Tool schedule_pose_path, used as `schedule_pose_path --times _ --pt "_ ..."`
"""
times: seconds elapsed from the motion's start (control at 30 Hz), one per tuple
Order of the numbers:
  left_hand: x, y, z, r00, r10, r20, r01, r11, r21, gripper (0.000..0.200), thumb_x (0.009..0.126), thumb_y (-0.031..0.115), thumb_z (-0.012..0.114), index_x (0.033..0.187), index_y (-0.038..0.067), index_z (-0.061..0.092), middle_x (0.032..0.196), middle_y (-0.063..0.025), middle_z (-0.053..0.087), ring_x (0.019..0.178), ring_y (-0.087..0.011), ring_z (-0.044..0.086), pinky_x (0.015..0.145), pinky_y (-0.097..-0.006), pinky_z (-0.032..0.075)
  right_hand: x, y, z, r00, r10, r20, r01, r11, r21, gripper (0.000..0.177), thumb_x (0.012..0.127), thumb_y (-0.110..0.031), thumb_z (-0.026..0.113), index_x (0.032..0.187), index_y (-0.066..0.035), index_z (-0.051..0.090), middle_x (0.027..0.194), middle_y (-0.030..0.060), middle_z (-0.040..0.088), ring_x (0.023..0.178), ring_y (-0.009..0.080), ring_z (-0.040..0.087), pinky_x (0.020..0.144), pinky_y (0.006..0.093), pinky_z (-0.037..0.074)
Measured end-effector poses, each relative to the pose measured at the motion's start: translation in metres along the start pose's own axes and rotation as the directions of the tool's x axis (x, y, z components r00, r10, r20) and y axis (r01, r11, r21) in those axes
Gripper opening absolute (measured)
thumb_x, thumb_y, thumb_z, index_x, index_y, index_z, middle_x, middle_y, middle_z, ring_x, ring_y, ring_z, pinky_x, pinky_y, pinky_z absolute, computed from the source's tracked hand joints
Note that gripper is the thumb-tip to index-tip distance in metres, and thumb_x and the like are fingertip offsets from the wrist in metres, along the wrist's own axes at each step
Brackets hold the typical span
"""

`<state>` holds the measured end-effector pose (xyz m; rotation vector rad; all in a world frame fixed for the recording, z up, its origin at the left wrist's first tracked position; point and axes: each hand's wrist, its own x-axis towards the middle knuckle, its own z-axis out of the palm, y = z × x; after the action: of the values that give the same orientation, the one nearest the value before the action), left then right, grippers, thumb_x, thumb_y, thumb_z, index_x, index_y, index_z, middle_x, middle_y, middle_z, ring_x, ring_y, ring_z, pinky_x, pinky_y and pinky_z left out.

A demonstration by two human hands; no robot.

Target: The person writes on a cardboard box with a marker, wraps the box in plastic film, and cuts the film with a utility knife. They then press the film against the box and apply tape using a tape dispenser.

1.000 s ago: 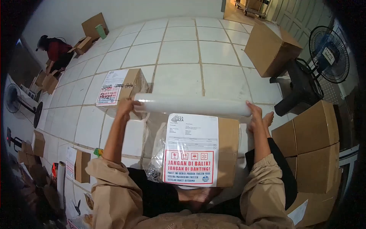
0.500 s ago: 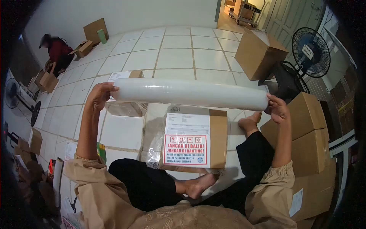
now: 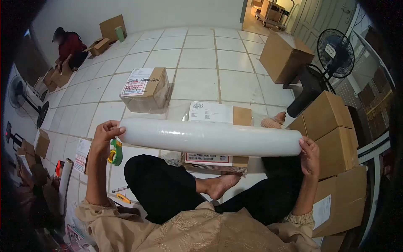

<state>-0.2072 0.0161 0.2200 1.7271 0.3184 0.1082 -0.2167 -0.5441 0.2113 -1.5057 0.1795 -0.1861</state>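
Observation:
A long roll of clear stretch film is held level across my lap, one end in each hand. My left hand grips its left end, and my right hand grips the right end. Behind and below the roll, a cardboard box wrapped in clear film sits on the floor between my legs. Its white label has red printing at the lower edge, and the roll hides the middle of it. Farther off stands another wrapped box with a label and handwriting on top.
A green tape dispenser and a yellow cutter lie left of my knee. Stacked cartons stand at right, near a black fan and an open-topped carton. Far left, a person sits among boxes.
The roll has come down and nearer to me, still in both hands. It now covers the middle of the box's label, and the farther wrapped box is uncovered.

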Motion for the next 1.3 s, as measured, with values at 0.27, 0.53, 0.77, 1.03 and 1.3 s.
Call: schedule_pose_path --times 0.27,0.53,0.77,1.03,1.3 --pt "-0.051 -0.034 0.005 0.994 -0.030 -0.102 0.025 0.999 -0.047 0.022 0.070 0.013 0.073 0.082 0.002 0.059 0.072 -0.0032 0.058 0.066 -0.0102 0.053 0.065 -0.0233 0.039 -0.037 0.045 -0.013 0.988 0.108 -0.110 -0.105 0.994 0.032 0.023 0.084 -0.025 0.065 0.071 -0.007 0.058 0.068 -0.0007 0.057 0.062 0.0076 0.048 0.063 0.0237 0.038" --pt "-0.078 -0.086 0.017 0.985 -0.054 -0.166 0.059 0.998 0.026 0.024 0.074 0.016 0.072 0.083 0.001 0.058 0.072 -0.0025 0.060 0.064 -0.0082 0.055 0.064 -0.0214 0.041 -0.069 0.067 -0.013 0.971 0.183 -0.152 -0.195 0.978 -0.070 0.025 0.084 -0.026 0.065 0.071 -0.005 0.059 0.066 -0.0008 0.056 0.060 0.0065 0.046 0.059 0.0235 0.037" --pt "-0.079 -0.136 0.035 0.958 -0.046 -0.285 0.087 0.987 0.132 0.031 0.082 0.029 0.065 0.080 -0.001 0.061 0.069 -0.0011 0.056 0.063 -0.0090 0.048 0.058 -0.0250 0.040 -0.066 0.118 -0.018 0.952 0.235 -0.194 -0.278 0.931 -0.237 0.033 0.088 -0.034 0.058 0.078 -0.003 0.061 0.070 0.0004 0.055 0.065 0.0100 0.046 0.066 0.0260 0.039" --pt "-0.096 -0.165 0.035 0.918 0.046 -0.394 -0.043 0.999 0.016 0.029 0.090 0.030 0.052 0.089 0.003 0.063 0.076 -0.0015 0.059 0.073 -0.0099 0.053 0.061 -0.0243 0.042 -0.074 0.167 0.013 0.899 -0.329 -0.288 0.143 0.843 -0.518 0.031 0.088 -0.024 0.059 0.099 0.003 0.052 0.080 0.0026 0.047 0.080 0.0167 0.047 0.079 0.0328 0.038" --pt "-0.134 -0.296 -0.083 0.761 -0.007 -0.649 0.419 0.769 0.482 0.023 0.073 0.014 0.065 0.092 0.002 0.063 0.075 -0.0094 0.064 0.067 -0.0211 0.062 0.063 -0.0331 0.048 -0.140 0.170 0.111 0.952 0.242 0.185 -0.284 0.927 0.246 0.012 0.080 -0.006 0.061 0.086 0.000 0.053 0.083 0.0076 0.056 0.078 0.0180 0.057 0.074 0.0291 0.048"
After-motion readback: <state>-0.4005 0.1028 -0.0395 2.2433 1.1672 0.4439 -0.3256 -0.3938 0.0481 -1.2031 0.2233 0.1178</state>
